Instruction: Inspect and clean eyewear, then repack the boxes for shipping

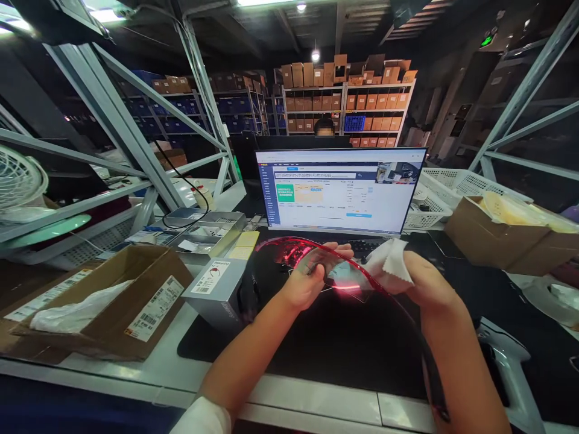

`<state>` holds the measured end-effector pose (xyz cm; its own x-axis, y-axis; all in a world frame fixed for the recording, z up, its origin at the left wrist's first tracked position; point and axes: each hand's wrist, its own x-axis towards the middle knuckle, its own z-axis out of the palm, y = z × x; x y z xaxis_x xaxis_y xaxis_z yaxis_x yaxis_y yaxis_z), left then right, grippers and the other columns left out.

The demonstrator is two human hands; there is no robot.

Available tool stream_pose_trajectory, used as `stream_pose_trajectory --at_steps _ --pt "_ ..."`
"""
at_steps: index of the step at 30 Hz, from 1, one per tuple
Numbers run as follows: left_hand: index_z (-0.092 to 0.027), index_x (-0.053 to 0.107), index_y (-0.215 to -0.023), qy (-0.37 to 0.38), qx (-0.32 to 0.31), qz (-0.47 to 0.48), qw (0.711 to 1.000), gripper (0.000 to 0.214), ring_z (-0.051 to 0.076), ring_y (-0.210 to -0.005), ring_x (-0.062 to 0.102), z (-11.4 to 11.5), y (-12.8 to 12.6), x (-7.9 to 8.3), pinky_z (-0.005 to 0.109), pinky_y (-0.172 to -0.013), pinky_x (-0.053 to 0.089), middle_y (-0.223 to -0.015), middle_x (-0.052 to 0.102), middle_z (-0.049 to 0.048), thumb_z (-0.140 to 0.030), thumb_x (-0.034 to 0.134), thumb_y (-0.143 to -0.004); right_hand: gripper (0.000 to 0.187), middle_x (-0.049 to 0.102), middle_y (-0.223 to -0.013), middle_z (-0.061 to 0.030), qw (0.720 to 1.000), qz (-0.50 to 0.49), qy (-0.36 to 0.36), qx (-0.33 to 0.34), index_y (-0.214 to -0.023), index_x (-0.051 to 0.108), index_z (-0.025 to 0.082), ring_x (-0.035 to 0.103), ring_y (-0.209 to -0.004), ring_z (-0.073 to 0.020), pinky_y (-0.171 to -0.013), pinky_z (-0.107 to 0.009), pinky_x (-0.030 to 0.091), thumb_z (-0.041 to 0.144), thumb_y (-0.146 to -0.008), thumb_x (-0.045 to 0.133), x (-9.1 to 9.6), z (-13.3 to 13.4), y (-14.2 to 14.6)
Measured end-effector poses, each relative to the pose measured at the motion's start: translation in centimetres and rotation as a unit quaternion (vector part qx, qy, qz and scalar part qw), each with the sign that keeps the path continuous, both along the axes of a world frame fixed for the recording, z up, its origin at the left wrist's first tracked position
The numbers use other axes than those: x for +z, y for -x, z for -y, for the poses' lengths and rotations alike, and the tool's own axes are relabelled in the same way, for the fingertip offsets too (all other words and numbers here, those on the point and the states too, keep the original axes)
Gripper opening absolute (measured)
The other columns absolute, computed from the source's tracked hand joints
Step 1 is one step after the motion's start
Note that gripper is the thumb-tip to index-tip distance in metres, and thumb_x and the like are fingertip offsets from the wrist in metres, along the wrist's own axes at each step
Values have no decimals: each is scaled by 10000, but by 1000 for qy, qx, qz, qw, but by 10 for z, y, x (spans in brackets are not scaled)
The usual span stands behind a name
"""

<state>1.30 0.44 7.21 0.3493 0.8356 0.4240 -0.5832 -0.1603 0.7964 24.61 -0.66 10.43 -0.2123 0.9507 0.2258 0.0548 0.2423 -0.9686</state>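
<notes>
My left hand (307, 280) grips a pair of red-framed glasses (289, 248) by the lens, held over a black desk mat (344, 343). One temple arm of the glasses runs down past my right forearm. My right hand (423, 280) is closed on a white cleaning cloth (389, 262) pressed against the lens. Both hands sit just in front of a lit monitor (339, 190), with a keyboard (364, 245) partly hidden behind them.
An open cardboard box (113, 301) with white packing lies at left, beside a grey product box (217, 289) and a metal tray (208, 232). Another cardboard box (493, 238) and white baskets (452, 187) stand right. A person sits behind the monitor. Shelves fill the back.
</notes>
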Motion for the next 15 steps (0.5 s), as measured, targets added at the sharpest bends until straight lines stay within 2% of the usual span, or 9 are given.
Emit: stream_pose_trajectory --at_steps 3,5,8,11,15 --pt "-281 711 -1151 -6 -15 3 1000 435 319 -1396 478 0 -1 -1 567 -1213 255 -1147 743 81 -513 792 -792 416 751 -961 -103 996 4 66 53 -929 793 200 681 -905 -284 -833 -404 555 585 -841 664 2 9 5" --pt "-287 713 -1151 15 -21 13 1000 439 320 -1405 467 -1 -2 -2 567 -1211 263 -1166 738 75 -517 796 -786 414 746 -992 -105 994 -19 95 43 -959 785 201 681 -913 -285 -816 -402 559 580 -824 689 -1 11 4" --pt "-299 692 -1190 66 -32 32 997 489 332 -1411 456 -3 -1 -3 578 -1175 324 -1213 719 68 -548 789 -780 388 740 -931 -103 997 -26 72 -5 -852 780 200 669 -858 -271 -752 -382 561 575 -759 742 -6 7 -3" --pt "-296 686 -1184 103 -42 58 992 489 331 -1387 483 -4 0 1 572 -1161 350 -1248 703 57 -551 789 -780 408 716 -803 -107 998 -14 44 -35 -740 765 196 639 -723 -255 -606 -366 533 602 -717 740 -9 1 -12" --pt "-275 701 -1147 127 -38 90 987 483 328 -1345 528 -2 -3 6 557 -1186 326 -1242 706 52 -532 817 -755 420 662 -664 -117 999 -9 8 -37 -675 754 193 559 -568 -218 -497 -365 460 598 -768 689 -11 -1 -17"
